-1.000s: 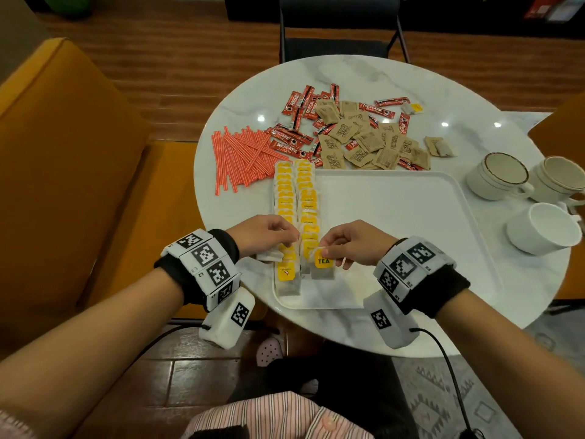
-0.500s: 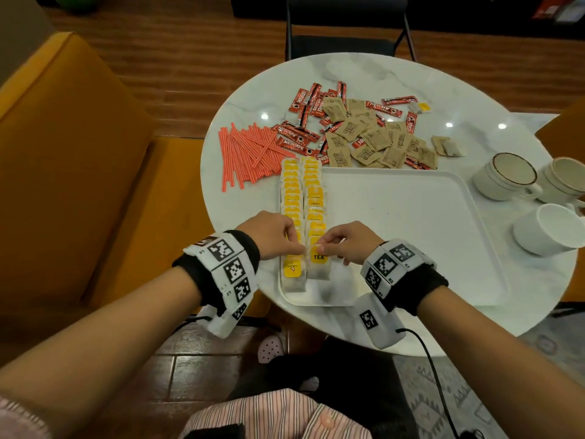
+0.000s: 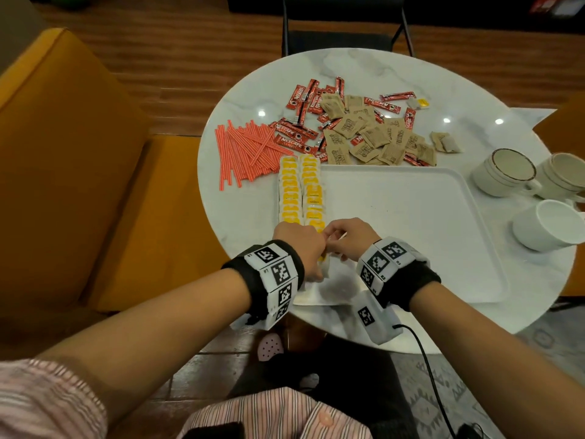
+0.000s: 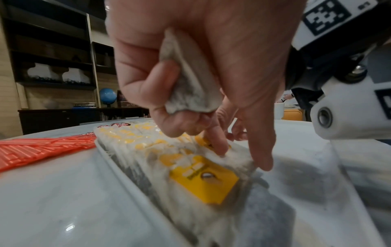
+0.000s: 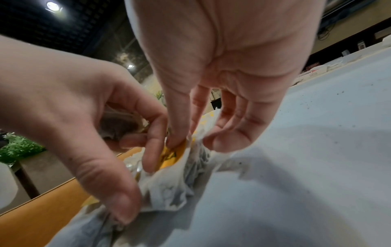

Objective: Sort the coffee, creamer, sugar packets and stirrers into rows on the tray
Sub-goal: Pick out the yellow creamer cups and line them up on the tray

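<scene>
A white tray (image 3: 411,236) lies on the round marble table (image 3: 240,217). Two rows of tea bags with yellow tags (image 3: 300,191) run along its left edge. Both hands meet over the near end of those rows. My left hand (image 3: 318,250) keeps a spare tea bag (image 4: 190,80) tucked under its curled outer fingers, while its index finger (image 4: 220,147) and thumb touch the row. My right hand (image 5: 190,142) pinches the yellow-tagged tea bag (image 5: 171,155) at the end of the right row. Red coffee sticks (image 3: 294,139), brown sugar packets (image 3: 370,137) and orange stirrers (image 3: 247,153) lie beyond the tray.
Three white cups (image 3: 506,172) (image 3: 566,175) (image 3: 547,229) stand to the right of the tray. A yellow armchair (image 3: 79,185) is on the left and a dark chair (image 3: 345,26) stands behind the table. Most of the tray's floor is bare.
Both hands have drawn together over the near end of the right row. The right hand's tagged tea bag now lies under both hands' fingers.
</scene>
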### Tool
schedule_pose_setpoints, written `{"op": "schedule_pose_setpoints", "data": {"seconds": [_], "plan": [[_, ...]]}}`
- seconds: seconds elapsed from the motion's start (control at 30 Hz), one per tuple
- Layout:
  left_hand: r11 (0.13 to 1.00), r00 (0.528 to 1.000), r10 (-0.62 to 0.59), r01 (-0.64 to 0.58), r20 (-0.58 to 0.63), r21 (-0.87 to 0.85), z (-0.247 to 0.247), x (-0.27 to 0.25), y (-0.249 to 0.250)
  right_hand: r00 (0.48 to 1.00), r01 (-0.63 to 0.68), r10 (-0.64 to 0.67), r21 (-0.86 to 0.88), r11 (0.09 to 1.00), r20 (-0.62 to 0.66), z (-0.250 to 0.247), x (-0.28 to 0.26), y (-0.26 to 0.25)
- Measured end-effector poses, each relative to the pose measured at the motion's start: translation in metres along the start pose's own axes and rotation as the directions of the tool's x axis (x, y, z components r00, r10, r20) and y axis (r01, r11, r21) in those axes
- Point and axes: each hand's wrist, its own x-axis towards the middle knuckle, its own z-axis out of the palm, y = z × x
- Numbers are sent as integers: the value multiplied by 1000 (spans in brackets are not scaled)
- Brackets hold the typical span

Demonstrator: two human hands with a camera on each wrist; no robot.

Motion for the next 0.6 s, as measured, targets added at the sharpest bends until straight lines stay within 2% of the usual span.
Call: {"op": "schedule_pose_setpoints", "data": {"seconds": [0.23, 0.33, 0.43, 0.5, 0.57, 0.6], "plan": [[999, 999, -12, 13, -43, 42, 3, 1, 1, 999, 34, -34, -10, 999, -21, 0, 4, 2], [1000, 999, -17, 17, -44, -2, 1, 1, -1, 999, 47, -47, 20, 999, -15, -3, 2, 3], [988, 997, -57, 49, -47, -145, -2, -1, -9, 998, 53, -52, 37, 998, -26, -10, 0, 7], [951, 994, -100, 80, -53, -299, -5, -3, -18, 998, 50, -47, 59, 997, -43, -14, -3, 10], [848, 988, -149, 105, -44, -520, -9, -3, -28, 998, 57, -53, 90, 994, -45, -19, -6, 10], [759, 984, -176, 116, -30, -641, -11, -2, -34, 997, 64, -60, 107, 992, -42, -22, -9, 9]]}}
